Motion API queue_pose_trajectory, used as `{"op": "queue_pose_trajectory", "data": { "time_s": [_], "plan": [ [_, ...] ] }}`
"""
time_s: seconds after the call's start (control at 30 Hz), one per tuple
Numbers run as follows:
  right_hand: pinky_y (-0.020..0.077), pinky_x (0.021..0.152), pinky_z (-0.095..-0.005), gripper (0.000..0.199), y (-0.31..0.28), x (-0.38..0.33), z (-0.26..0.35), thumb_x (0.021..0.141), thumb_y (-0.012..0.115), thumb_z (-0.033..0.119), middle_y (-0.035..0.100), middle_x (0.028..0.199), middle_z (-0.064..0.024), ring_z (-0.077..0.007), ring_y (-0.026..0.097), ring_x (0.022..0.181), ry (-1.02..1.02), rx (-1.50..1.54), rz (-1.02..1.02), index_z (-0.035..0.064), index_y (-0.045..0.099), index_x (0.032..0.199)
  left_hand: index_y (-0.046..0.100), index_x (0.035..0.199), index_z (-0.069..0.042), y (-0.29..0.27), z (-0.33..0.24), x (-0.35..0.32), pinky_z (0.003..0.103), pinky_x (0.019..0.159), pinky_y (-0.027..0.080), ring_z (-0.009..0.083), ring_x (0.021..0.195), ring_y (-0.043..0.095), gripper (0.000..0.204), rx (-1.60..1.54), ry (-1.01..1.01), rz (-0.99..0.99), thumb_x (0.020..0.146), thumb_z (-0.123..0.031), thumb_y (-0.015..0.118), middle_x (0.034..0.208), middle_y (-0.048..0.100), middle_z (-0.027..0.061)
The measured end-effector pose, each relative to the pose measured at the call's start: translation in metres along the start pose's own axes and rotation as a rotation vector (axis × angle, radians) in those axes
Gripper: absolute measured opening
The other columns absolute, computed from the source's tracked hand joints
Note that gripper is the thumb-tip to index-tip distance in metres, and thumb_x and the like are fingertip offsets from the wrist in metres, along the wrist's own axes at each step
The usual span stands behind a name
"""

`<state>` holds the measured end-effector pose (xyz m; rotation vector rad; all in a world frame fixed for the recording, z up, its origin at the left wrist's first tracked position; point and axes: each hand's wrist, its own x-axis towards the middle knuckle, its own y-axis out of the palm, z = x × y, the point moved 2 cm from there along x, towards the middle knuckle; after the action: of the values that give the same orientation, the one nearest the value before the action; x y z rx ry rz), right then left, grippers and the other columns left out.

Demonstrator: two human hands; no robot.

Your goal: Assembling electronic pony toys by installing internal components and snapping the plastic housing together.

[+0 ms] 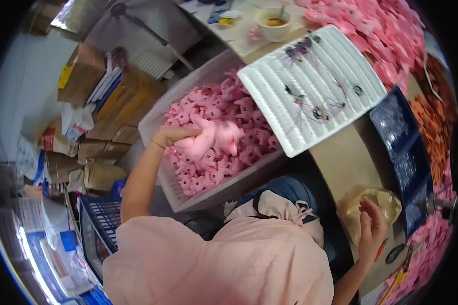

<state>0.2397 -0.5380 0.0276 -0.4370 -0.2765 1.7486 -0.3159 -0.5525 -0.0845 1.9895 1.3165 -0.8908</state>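
My left hand (172, 135) is closed around a pink toy animal figure (204, 140), with its head toward the right. It is over a large translucent plastic bin (180, 199), heaped with similar pink toy figures (208, 175). At the right, my right hand (372, 227) is above the worktable (341, 160) with its fingers stretched out and nothing visible in them. Beside those fingers lies a clear, yellowish plastic bag (359, 203); its contents are hard to make out.
A white ridged tray (310, 91) with small wired parts extends past the table edge. Blue bins (414, 175) of small clear pieces line the table's right side, by piles of pink parts (371, 30). A cup (274, 25) stands behind. Cardboard boxes (104, 134) are stacked left.
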Motion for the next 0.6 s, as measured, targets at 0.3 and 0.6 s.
{"op": "queue_pose_trajectory", "data": {
  "time_s": [0.3,0.6],
  "plan": [
    [0.0452,0.078,-0.0280,0.021,0.004,-0.012,0.012,0.082,0.058,0.009,0.062,0.096,-0.0097,-0.0184,0.060,0.087,0.012,-0.402,-0.020,-0.0015,0.059,0.101,0.066,0.083,-0.002,-0.009,0.096,0.144,0.042,0.062,0.047,0.0276,0.066,0.062,0.039,0.956,-0.072,-0.604,0.081,-0.037,0.050,0.076,0.064,0.0181],
    [0.0449,0.060,-0.0282,0.017,-0.081,-0.034,-0.048,0.082,0.058,0.013,0.062,0.070,-0.0108,-0.0176,0.059,0.065,0.222,-0.337,-0.630,-0.0035,0.062,0.084,0.062,0.105,0.002,0.216,-0.228,0.028,0.034,0.092,0.040,0.0177,0.081,0.060,0.029,0.933,0.546,1.056,0.083,-0.018,0.062,0.090,0.065,0.0117]
  ]
}}
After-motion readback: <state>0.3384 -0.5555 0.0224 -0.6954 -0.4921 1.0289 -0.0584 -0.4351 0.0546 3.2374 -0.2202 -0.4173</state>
